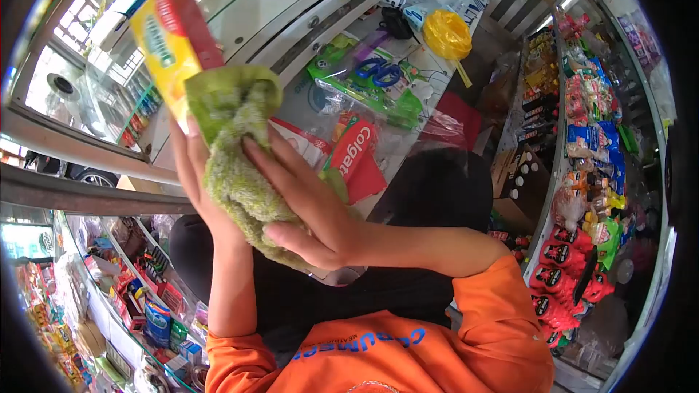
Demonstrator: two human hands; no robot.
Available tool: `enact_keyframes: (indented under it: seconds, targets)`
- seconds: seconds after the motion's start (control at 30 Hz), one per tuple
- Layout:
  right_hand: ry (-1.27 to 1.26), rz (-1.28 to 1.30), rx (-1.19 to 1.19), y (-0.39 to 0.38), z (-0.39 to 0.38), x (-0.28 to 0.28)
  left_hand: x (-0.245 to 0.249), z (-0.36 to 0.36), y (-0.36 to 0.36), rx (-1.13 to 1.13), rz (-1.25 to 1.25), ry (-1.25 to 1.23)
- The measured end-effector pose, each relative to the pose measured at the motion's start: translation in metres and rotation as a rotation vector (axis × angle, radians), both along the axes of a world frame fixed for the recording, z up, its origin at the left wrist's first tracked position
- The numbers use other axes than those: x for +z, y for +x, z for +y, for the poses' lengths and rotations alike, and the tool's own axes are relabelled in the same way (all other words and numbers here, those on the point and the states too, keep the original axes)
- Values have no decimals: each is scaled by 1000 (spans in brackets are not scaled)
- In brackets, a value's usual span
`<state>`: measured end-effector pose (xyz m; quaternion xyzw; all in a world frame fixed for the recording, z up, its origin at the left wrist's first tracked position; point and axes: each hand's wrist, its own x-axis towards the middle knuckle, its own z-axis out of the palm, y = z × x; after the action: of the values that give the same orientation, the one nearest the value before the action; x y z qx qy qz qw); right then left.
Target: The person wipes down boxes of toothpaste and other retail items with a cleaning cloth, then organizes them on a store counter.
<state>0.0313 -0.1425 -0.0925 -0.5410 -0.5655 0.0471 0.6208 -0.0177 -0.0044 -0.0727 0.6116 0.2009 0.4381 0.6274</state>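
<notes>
My left hand [195, 175] is closed around the lower end of a yellow and red carton [162, 47], which is held up and tilted above my lap. A fuzzy green cloth [244, 167] lies bunched against the carton and hides its lower part. From the right, my right hand [309, 207] grips the cloth, its fingers bent over the folds. Behind my hands, a red Colgate packet [355, 153] rests on the low counter. Blue-handled scissors [378, 71] lie farther back on green plastic packaging [338, 76].
A yellow plastic bag [448, 33] sits at the counter's far right. The glass display case [95, 80] stands at the left. Shelves of packed goods [590, 145] line the right side, with a cardboard box [513, 182] below. More stocked shelves [145, 298] are at the lower left.
</notes>
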Motion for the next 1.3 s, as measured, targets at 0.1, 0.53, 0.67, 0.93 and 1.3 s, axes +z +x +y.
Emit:
enact_keyframes:
  seconds: [0.1, 0.53, 0.67, 0.93, 1.3]
  targets:
    - [-96, -27, -184, 6, -10, -4, -9, -10, 3, -268, 52, 160]
    - [291, 172, -243, 58, 13, 49, -26, -18, 12, -642, -94, 234]
    - [66, 39, -119, 8, 21, 32, -4, 3, -10, -189, -102, -118]
    - [102, -188, -177, 3, 29, 46, 26, 8, -24, -327, -102, -66]
    - [-81, 316, -196, 10, 26, 54, 18, -8, -14, -541, -154, -36]
